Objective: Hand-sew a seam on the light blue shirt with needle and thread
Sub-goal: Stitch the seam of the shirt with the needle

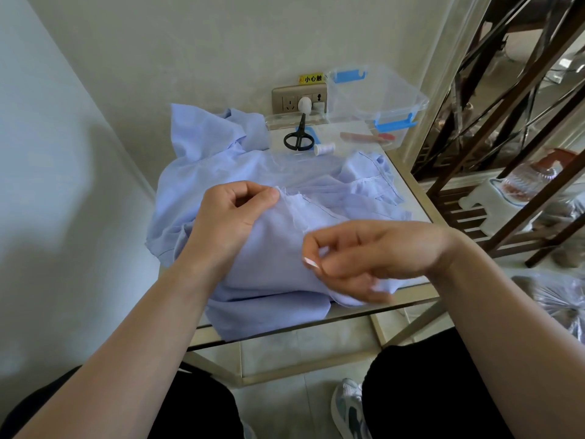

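Note:
The light blue shirt (272, 248) lies crumpled over a small glass-topped table (408, 185). My left hand (234, 210) pinches the shirt's raw seam edge (291, 198) between thumb and forefinger. My right hand (364, 251) hovers over the cloth at the right with its fingers curled and thumb and forefinger pressed together as if on a needle. The needle itself is too small to make out. A thin thread (302, 223) seems to run from the seam towards that hand.
Black scissors (299, 136) and a white thread spool (324, 149) lie on a clear lid behind the shirt. A clear plastic box (376, 99) with blue clips stands at the back right, by a wall socket (297, 98). A dark wooden shelf (506, 128) rises on the right.

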Motion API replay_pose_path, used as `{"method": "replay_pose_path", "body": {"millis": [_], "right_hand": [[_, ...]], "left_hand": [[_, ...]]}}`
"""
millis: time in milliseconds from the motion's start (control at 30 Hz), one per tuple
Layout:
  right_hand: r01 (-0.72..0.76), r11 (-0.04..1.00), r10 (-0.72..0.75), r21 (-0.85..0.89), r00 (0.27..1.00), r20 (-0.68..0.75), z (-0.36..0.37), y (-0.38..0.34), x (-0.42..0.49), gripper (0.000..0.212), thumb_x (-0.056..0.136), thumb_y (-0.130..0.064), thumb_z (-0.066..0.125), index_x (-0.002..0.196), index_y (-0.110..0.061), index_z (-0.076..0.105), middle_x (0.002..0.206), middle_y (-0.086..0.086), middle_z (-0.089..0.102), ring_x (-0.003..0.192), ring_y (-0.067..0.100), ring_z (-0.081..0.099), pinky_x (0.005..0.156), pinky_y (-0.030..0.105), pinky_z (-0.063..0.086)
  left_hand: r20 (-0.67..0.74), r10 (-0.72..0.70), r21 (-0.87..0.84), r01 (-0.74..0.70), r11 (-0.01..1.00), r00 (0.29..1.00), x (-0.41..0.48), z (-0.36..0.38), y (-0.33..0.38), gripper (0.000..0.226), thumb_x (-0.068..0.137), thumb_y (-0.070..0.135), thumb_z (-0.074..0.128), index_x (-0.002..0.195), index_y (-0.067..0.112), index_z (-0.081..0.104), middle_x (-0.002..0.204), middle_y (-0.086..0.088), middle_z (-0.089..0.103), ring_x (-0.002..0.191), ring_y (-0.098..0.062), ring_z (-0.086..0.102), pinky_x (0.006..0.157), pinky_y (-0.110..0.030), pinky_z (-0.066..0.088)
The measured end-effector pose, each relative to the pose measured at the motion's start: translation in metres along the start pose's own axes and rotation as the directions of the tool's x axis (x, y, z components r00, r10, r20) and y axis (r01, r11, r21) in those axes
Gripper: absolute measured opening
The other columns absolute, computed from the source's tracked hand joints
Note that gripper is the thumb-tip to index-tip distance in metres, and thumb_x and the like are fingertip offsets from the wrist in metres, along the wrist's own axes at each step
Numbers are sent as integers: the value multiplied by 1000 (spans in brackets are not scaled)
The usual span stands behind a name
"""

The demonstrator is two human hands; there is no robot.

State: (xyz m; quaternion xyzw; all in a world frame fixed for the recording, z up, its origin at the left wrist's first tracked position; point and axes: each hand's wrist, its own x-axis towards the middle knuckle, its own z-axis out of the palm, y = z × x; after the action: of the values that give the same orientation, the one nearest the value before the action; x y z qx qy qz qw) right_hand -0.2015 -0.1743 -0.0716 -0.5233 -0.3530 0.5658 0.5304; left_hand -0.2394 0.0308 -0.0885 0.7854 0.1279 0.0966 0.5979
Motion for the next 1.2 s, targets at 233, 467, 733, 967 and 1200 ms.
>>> {"method": "replay_pose_path", "body": {"millis": [233,467,733,967,1200], "right_hand": [[59,901,-398,-430,506,-765,4,11,37,15,88,-17,71,92,-7,60,53,-3,31,50,9,27,56,17,33],[-37,813,-525,-582,385,-759,0,11,39,11,87,-11,71,78,-12,66,45,-12,25,46,8,27,52,12,27],[-180,811,65,-556,973,-220,8,-10,2,5,84,-12,76,80,-14,74,50,-2,40,49,7,28,54,15,25],[12,897,-384,-441,516,-766,0,2,26,25,84,-32,75,81,-8,67,55,-2,28,52,10,25,49,18,21],[-49,869,-409,-492,490,-770,-1,6,33,12,87,-14,73,76,-9,68,49,-8,26,46,7,24,48,13,24]], "left_hand": [[53,64,-19,-63,998,997,-4,4,4,13,90,20,68,78,18,74,72,9,71,73,-4,61,76,-20,47],[86,63,-4,-63,998,994,-5,4,3,12,88,22,70,78,18,75,73,8,72,72,0,59,70,-10,45],[44,38,-24,-37,999,998,-4,2,2,13,87,23,71,75,22,73,71,5,65,71,-5,52,69,-18,41],[92,57,-41,-53,998,994,-6,3,5,11,89,21,69,80,17,75,80,0,75,77,-4,63,75,-17,48],[114,69,-38,-65,997,991,-7,5,6,13,88,20,69,76,19,74,71,11,72,71,0,61,70,-11,46]]}}
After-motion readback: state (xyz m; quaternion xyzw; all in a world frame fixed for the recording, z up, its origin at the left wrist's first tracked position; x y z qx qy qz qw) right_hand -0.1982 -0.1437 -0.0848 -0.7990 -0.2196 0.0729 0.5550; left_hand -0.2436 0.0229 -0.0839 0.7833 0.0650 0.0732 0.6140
